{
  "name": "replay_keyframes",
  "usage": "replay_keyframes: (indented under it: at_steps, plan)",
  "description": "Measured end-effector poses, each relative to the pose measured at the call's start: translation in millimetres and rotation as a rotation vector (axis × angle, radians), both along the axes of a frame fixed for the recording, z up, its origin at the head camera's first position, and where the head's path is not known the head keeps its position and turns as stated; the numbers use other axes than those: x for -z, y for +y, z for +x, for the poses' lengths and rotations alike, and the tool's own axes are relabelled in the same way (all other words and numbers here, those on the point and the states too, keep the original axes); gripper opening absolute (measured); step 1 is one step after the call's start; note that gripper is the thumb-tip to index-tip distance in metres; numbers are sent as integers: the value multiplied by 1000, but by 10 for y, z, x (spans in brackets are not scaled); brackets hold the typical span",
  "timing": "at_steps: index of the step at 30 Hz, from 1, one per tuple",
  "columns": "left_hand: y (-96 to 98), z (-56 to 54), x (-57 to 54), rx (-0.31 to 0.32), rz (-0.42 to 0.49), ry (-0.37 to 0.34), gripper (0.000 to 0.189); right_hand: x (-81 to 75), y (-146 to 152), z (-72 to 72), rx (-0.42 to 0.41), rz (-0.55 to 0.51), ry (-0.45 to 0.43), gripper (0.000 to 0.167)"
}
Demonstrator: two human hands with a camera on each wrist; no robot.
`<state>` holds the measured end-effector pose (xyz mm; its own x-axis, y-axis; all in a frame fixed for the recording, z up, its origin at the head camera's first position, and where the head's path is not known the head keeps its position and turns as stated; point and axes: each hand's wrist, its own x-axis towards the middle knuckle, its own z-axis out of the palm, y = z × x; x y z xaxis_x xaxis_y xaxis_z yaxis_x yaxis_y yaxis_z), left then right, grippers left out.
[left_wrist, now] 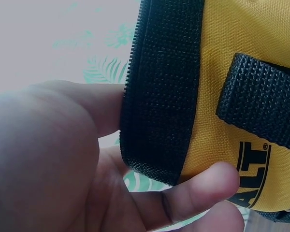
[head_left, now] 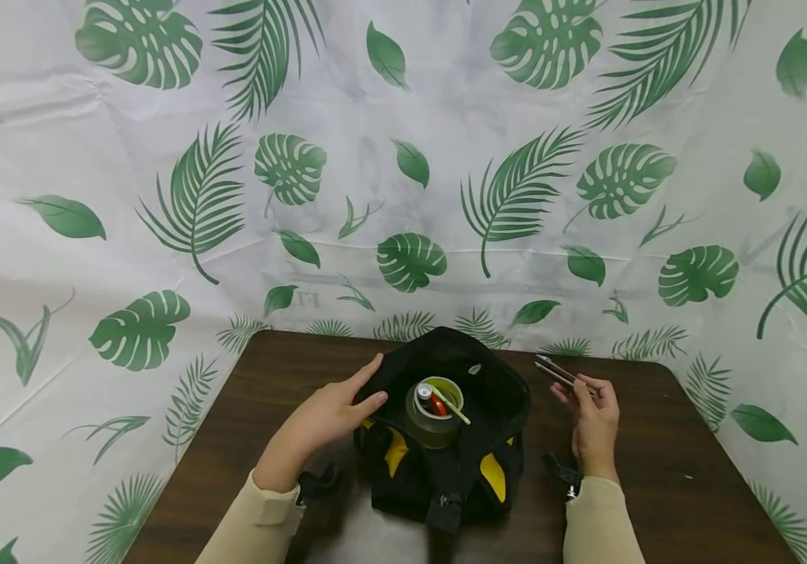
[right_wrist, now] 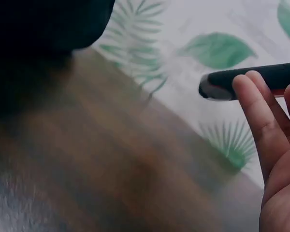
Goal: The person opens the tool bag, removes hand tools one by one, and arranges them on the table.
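Note:
A black and yellow tool bag [head_left: 439, 478] stands on the table with its top gaping. Thumb and fingers of my left hand [head_left: 326, 415] grip the bag's left rim; close up, the zip edge [left_wrist: 159, 87] runs between them and fingertips lie over the yellow side. Inside the opening sits a roll of tape [head_left: 432, 431], with a light-green stick [head_left: 451, 405], a red item and a silver-topped item in its ring. To the bag's right, my right hand [head_left: 595, 419] holds a slim black tool [right_wrist: 261, 79] with a rounded grey end and a red edge; its kind I cannot tell.
The dark wooden table [head_left: 664, 470] ends at the back against a white cloth [head_left: 446, 94] printed with green leaves. Black straps [head_left: 319, 484] circle both wrists. A small pale speck [head_left: 688, 476] lies on the table at the right.

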<state>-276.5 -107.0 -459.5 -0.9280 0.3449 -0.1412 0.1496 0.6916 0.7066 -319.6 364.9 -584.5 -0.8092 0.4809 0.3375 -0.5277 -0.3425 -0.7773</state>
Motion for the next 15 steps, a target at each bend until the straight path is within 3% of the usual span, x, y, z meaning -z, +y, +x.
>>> replay_keyframes:
  at_steps: [9,12,15]
  plan:
    - [0,19,-13,3,7,4,74,130,-19,-40,37,192,-194,47]
    - [4,19,-8,7,0,8,74,148,9,-30,138,391,-326,46]
    - [10,23,-4,12,-7,8,74,160,60,0,240,670,-499,50]
